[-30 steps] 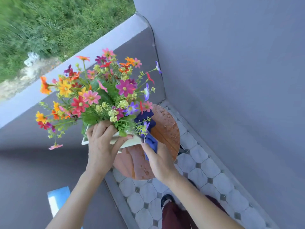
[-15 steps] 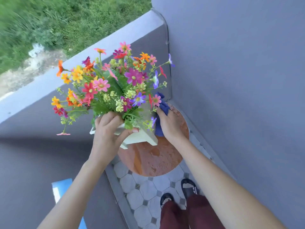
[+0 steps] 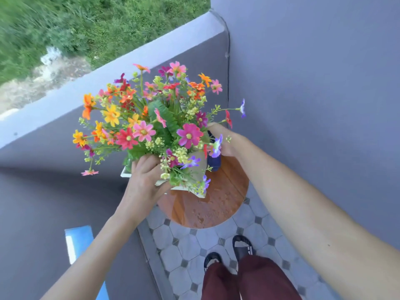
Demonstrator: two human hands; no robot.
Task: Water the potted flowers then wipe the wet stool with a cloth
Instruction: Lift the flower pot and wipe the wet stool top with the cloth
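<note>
- My left hand [image 3: 144, 180] is closed around the near rim of the white pot [image 3: 184, 188], fingers curled over the edge among the flowers [image 3: 151, 126]; I judge I am tipping or lifting the pot so the seat beneath it is free for wiping.
- My right hand [image 3: 225, 140] reaches behind the bouquet and presses the dark blue cloth [image 3: 213, 162] against the far side of the round wooden stool [image 3: 207, 208].
- How tightly those fingers grip the cloth I cannot tell; blossoms cover most of them.
- The stool's near half shows droplets and a wet sheen, so wiping seems unfinished.
- Whether the pot touches the seat is hidden by foliage.
- The stool's legs are out of sight, and a blue object [image 3: 79, 241] at lower left is too cut off to identify.
</note>
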